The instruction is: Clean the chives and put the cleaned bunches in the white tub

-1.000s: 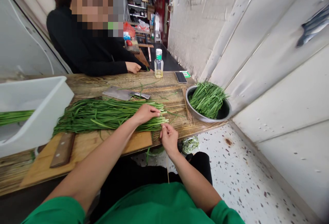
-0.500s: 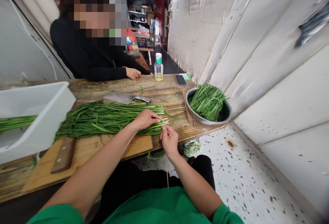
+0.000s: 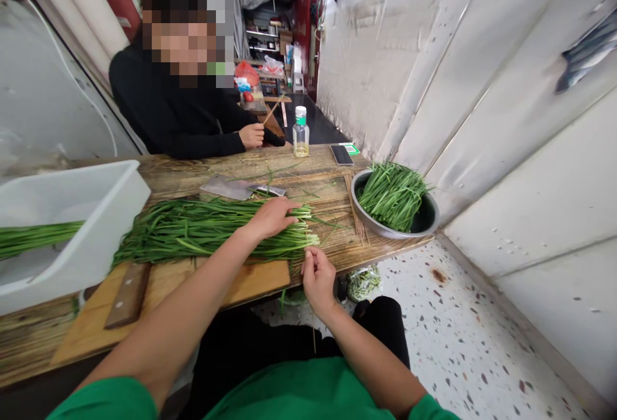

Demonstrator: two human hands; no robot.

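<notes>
Long garlic chives [image 3: 193, 230] lie in a thick layer over the wooden board, pale stem ends pointing right. My left hand [image 3: 274, 218] rests on the stems near those ends, thumb and forefinger spread apart and touching the chives. Just below the white ends, my right hand [image 3: 319, 279] is closed in a pinch. From under it hangs a thin bamboo skewer [image 3: 314, 338]; the part inside the fingers is hidden. A wooden knife handle [image 3: 128, 296] sticks out from under the chives on the cutting board [image 3: 263, 273].
Behind the chives lies a cleaver [image 3: 229, 187]. Several skewers [image 3: 355, 211] lie beside a metal bowl [image 3: 431, 221] of chives at right. A white bin [image 3: 113, 214] stands left. A bottle [image 3: 301, 134] and phone [image 3: 342, 155] sit at the back. A co-worker's hand [image 3: 251, 136] holds a stick.
My left thumb and forefinger have parted and drawn back slightly from the stem tips. The co-worker's hand now shows a raised thin stick. The view has shifted slightly.
</notes>
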